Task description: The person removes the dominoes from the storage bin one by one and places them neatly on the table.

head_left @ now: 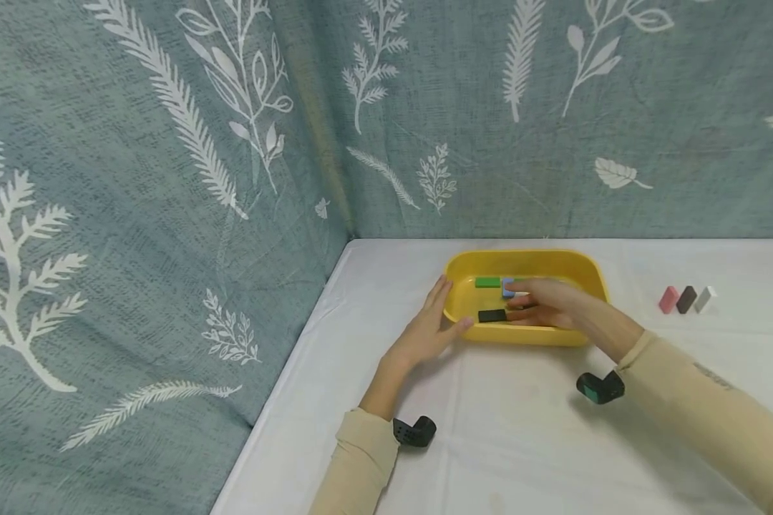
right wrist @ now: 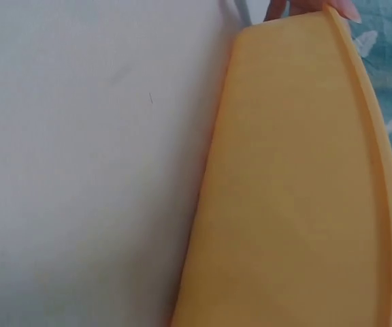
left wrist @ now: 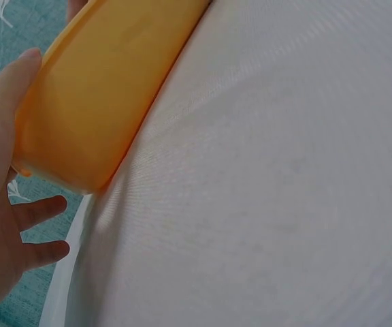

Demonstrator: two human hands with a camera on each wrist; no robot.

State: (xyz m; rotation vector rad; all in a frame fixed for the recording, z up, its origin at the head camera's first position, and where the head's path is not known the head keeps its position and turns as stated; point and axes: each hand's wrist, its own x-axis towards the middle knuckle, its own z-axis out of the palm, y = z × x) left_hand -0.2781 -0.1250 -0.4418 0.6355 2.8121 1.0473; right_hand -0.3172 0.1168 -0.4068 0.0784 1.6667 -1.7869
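A yellow plastic bin [head_left: 528, 335] stands on the white-covered table. My left hand [head_left: 428, 329] rests around its left front corner, thumb at the front rim and fingers along the left side. The left wrist view shows two fingers of it spread away from the wall. My right hand [head_left: 550, 304] reaches into the bin from the right, fingers slightly spread. Its upper fingertip is right at a small blue block [head_left: 507, 287], and a lower one lies close to a black block [head_left: 492, 315]. A green block [head_left: 487, 282] lies behind them. My right hand hides part of the contents.
Right of the bin, a pink block [head_left: 668, 300], a dark brown block [head_left: 686, 300] and a white block [head_left: 706, 299] stand in a row on the table. A blue-green curtain [head_left: 489, 179] with white leaf prints hangs along the table's back and left edges.
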